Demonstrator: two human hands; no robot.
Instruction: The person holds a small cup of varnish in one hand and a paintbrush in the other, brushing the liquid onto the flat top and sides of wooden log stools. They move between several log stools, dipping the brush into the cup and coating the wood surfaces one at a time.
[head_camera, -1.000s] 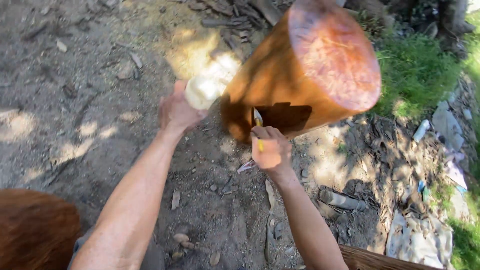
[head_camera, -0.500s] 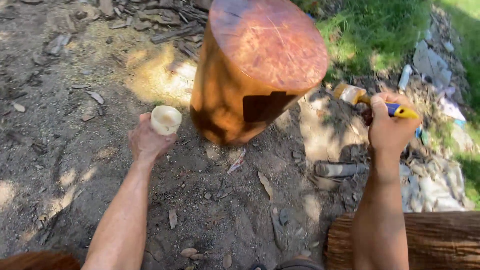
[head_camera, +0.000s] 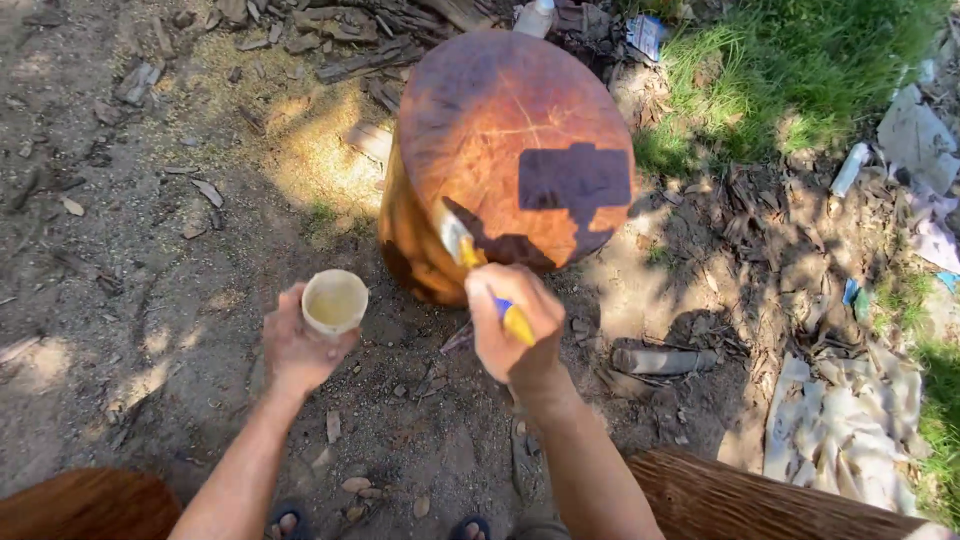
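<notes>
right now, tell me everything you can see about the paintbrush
The paintbrush has a yellow handle with a blue section and pale bristles in a light ferrule. The right hand grips its handle, angled up and left, so the bristles rest on the near edge of the log stump's glossy orange-brown top. Whether the bristles are wet cannot be told.
</notes>
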